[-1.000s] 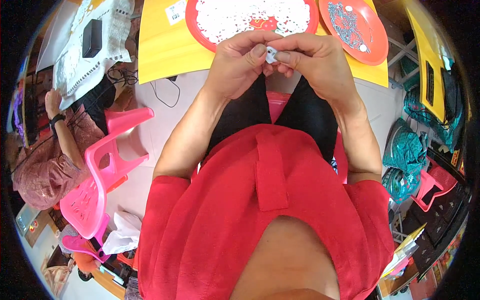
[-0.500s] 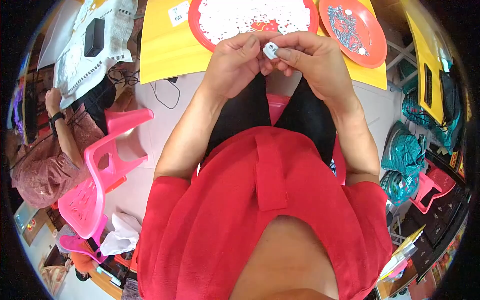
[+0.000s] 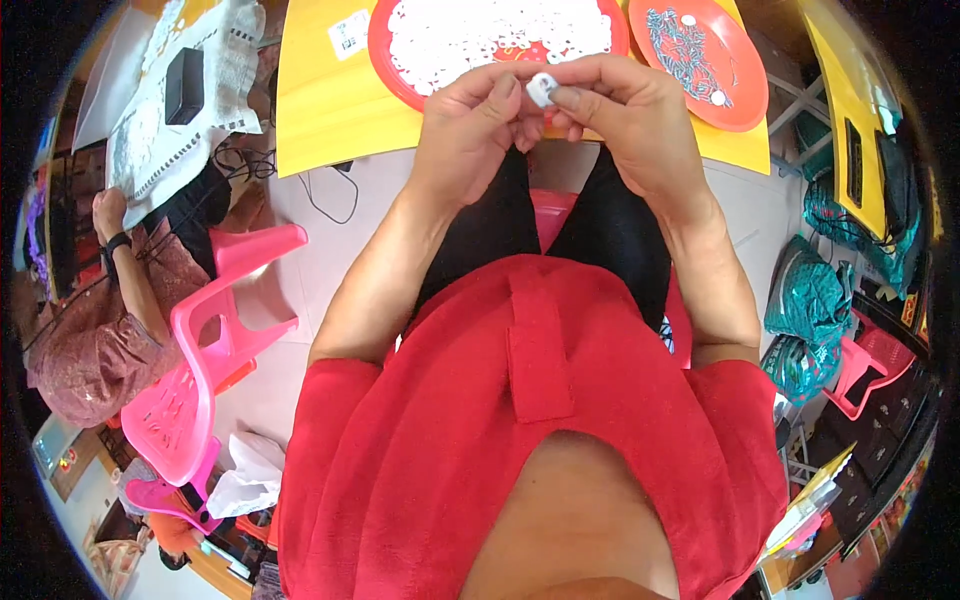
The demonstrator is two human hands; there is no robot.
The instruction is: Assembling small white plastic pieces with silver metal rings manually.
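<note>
Head view, looking down over a red shirt. We see both hands raised together at the near edge of a yellow table (image 3: 320, 110). The left hand (image 3: 470, 130) is curled, its fingertips closed on a small white plastic piece (image 3: 541, 89); the right hand (image 3: 625, 120) meets it from the other side, thumb and forefinger pinched on the same piece. The piece thus sits between the two sets of fingertips, held above the table edge and just in front of a red plate (image 3: 385, 40) heaped with similar small white pieces (image 3: 480, 35). To the right of that plate lies an orange plate (image 3: 745, 100) carrying small metal parts (image 3: 685, 45) and a few white pieces. We cannot tell the exact shape of the held piece. At the far left another person (image 3: 90, 340) sits beside a pink plastic chair (image 3: 200, 380); a white cloth (image 3: 190, 100) with a dark box on it lies at upper left.
</note>
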